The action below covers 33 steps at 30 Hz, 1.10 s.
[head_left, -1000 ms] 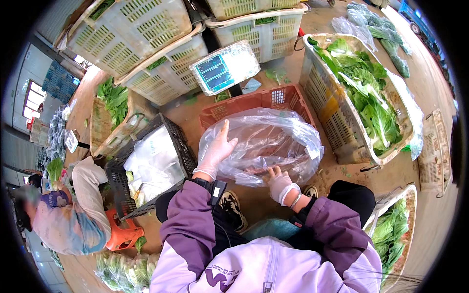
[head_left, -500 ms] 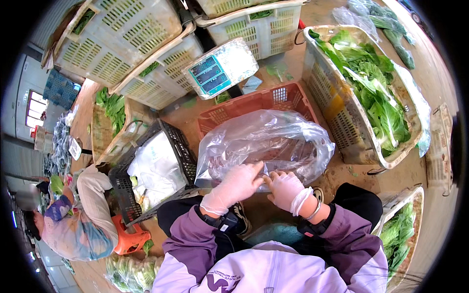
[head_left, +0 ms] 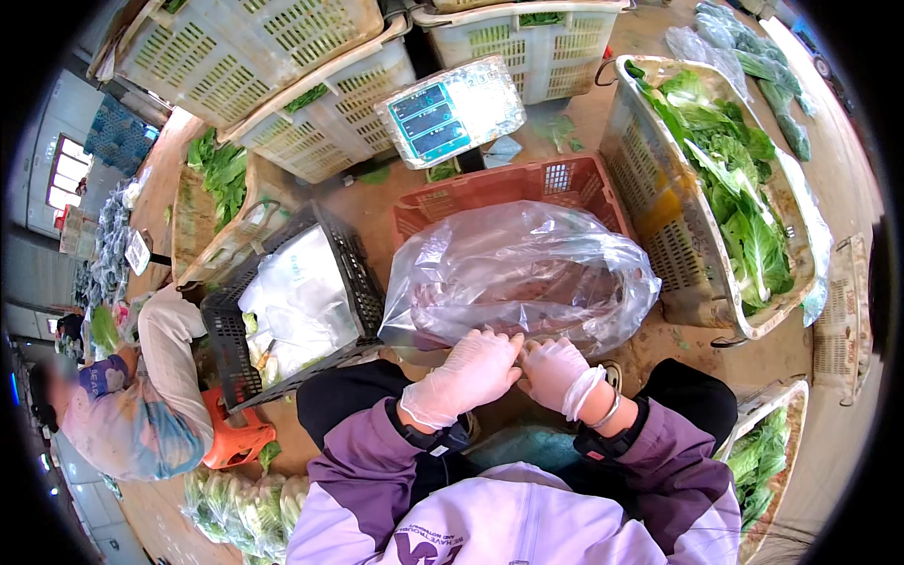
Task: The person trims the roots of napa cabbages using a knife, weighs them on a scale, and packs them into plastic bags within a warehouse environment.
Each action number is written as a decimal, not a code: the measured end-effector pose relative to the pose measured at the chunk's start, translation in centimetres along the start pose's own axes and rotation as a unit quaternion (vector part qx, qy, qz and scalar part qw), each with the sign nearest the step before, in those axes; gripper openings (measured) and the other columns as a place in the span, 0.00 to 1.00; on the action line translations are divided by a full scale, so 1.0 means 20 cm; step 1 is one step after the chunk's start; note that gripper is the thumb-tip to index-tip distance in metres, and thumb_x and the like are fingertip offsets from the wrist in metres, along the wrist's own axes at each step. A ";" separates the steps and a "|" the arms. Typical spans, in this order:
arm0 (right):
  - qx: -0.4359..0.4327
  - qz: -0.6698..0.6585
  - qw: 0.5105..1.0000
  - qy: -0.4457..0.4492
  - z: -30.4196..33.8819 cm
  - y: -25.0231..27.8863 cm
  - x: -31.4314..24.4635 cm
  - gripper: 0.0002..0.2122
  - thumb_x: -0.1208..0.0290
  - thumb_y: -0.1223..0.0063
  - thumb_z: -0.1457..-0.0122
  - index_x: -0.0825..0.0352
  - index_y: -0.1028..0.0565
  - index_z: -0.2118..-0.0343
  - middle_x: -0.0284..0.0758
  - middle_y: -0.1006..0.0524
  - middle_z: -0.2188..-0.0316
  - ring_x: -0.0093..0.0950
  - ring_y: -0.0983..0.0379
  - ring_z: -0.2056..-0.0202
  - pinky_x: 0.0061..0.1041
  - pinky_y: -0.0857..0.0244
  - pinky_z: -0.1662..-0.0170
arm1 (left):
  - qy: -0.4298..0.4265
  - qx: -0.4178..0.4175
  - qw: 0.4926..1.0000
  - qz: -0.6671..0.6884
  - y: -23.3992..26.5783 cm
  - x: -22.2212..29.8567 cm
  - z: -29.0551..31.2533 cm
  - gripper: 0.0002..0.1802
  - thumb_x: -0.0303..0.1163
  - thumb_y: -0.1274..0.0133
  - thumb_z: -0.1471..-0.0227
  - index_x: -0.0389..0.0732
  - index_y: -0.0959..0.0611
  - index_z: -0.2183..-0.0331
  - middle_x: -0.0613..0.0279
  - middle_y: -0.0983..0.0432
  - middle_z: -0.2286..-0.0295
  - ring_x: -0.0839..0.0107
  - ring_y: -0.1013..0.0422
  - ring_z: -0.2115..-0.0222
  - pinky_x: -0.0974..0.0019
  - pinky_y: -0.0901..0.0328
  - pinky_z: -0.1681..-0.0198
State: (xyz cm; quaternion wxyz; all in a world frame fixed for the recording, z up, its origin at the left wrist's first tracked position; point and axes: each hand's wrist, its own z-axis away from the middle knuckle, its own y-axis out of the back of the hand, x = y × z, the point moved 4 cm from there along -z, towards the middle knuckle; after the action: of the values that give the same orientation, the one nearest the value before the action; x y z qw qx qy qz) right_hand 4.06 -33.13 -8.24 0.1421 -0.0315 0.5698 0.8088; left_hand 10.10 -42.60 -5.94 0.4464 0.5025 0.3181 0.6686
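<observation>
A large clear plastic bag (head_left: 527,273) lies over a red slatted crate (head_left: 499,193) in front of me. Both my hands wear thin white gloves. My left hand (head_left: 466,372) and my right hand (head_left: 556,372) meet at the bag's near edge, fingers pinched on the plastic where it gathers. The bag bulges upward and looks puffed with air; darkish contents show dimly through it.
A digital scale (head_left: 452,108) stands behind the red crate. A pale crate of leafy greens (head_left: 725,179) sits at right, a black crate with white bags (head_left: 292,311) at left. Stacked pale crates (head_left: 282,66) fill the back. Another person (head_left: 141,405) crouches at far left.
My left hand came down off the top of the bag to its near edge and joined my right hand there. The bag has spread flatter over the crate.
</observation>
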 end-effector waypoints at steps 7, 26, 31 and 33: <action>0.035 -0.066 0.997 -0.028 -0.08 0.01 0.12 0.20 0.60 0.50 0.50 0.67 0.31 0.56 0.41 0.25 0.67 0.38 0.27 0.66 0.36 0.35 0.63 | 0.045 0.004 0.997 0.055 -0.03 -0.15 -0.02 0.14 0.36 0.52 0.52 0.35 0.23 0.68 0.45 0.25 0.74 0.48 0.28 0.71 0.50 0.34 0.67; 0.239 -0.052 0.955 -0.166 -0.37 0.10 0.73 0.10 0.62 0.49 0.49 0.59 0.22 0.67 0.36 0.24 0.65 0.34 0.32 0.55 0.48 0.55 0.43 | 0.188 0.294 0.899 -0.263 -0.05 -0.66 -0.18 0.26 0.27 0.54 0.56 0.48 0.29 0.51 0.54 0.47 0.44 0.50 0.48 0.45 0.42 0.52 0.46; 0.093 -0.271 0.945 -0.157 -0.42 0.20 0.83 0.22 0.52 0.59 0.42 0.68 0.23 0.75 0.46 0.24 0.76 0.43 0.27 0.69 0.33 0.35 0.61 | 0.262 0.242 0.933 0.055 0.01 -0.83 -0.13 0.13 0.29 0.50 0.53 0.43 0.19 0.62 0.63 0.22 0.68 0.68 0.29 0.59 0.50 0.48 0.47; 0.048 -0.401 0.901 -0.157 -0.45 0.19 0.91 0.26 0.49 0.62 0.40 0.70 0.22 0.75 0.43 0.25 0.82 0.35 0.28 0.78 0.33 0.36 0.67 | 0.263 0.188 0.897 0.301 0.02 -0.87 -0.14 0.13 0.31 0.49 0.51 0.41 0.20 0.61 0.62 0.22 0.69 0.71 0.28 0.63 0.60 0.42 0.51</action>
State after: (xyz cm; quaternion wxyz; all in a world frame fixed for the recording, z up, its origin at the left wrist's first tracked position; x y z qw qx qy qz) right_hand -15.34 -39.26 -11.71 0.5431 -0.1234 0.5174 0.6497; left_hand 8.98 -58.75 -13.12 0.0207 0.4552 0.3771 0.8063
